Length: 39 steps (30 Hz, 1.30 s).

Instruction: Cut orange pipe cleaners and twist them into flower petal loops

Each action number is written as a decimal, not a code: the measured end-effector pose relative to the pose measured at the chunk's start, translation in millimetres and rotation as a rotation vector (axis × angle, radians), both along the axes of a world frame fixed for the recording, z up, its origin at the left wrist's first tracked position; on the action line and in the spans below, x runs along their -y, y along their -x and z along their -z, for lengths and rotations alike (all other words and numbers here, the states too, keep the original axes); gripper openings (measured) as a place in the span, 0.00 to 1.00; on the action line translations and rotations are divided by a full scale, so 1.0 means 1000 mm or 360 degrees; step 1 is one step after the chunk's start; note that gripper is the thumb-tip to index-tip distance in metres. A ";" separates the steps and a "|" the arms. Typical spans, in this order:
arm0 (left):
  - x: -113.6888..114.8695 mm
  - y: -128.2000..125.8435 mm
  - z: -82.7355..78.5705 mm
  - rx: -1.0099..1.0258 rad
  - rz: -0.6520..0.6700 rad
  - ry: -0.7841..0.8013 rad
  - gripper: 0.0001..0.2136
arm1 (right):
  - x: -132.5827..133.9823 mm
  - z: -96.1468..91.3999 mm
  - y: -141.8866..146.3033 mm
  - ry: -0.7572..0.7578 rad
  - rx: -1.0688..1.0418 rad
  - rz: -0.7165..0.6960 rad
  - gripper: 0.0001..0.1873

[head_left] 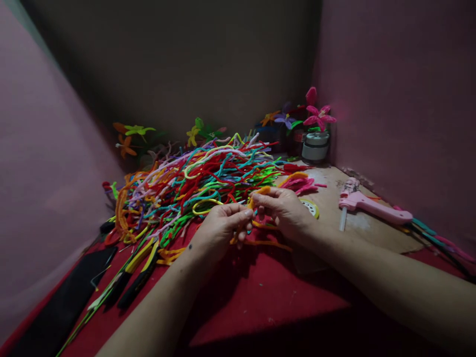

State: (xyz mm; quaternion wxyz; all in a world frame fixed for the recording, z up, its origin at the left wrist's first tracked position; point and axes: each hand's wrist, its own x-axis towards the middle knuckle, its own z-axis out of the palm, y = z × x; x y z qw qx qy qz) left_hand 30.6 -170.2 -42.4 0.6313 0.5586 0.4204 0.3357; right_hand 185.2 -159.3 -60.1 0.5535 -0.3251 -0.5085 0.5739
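Note:
Fingers of my left hand (226,223) are closed on an orange pipe cleaner (264,190) near the middle of the view. My right hand (278,208) pinches the same piece from the other side, close to the left fingertips. Its upper end curves over the right fingers; part of it is hidden between the hands. More orange pipe cleaners (269,243) lie on the red cloth just below. Behind my hands spreads a large heap of pipe cleaners (219,168) in many colours. Yellow-handled scissors (203,204) lie beside my left hand, partly covered.
A pink glue gun (372,204) rests on a cardboard sheet (330,188) at right. Black-and-yellow pliers (139,270) and a black flat object (70,302) lie at left. Several pipe-cleaner flowers stand behind, a pink flower (319,117) in a grey pot (315,148).

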 end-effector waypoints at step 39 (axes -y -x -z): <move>0.010 -0.006 -0.012 -0.0687 0.0045 0.0017 0.16 | -0.010 0.004 -0.001 0.0282 -0.0101 0.0278 0.10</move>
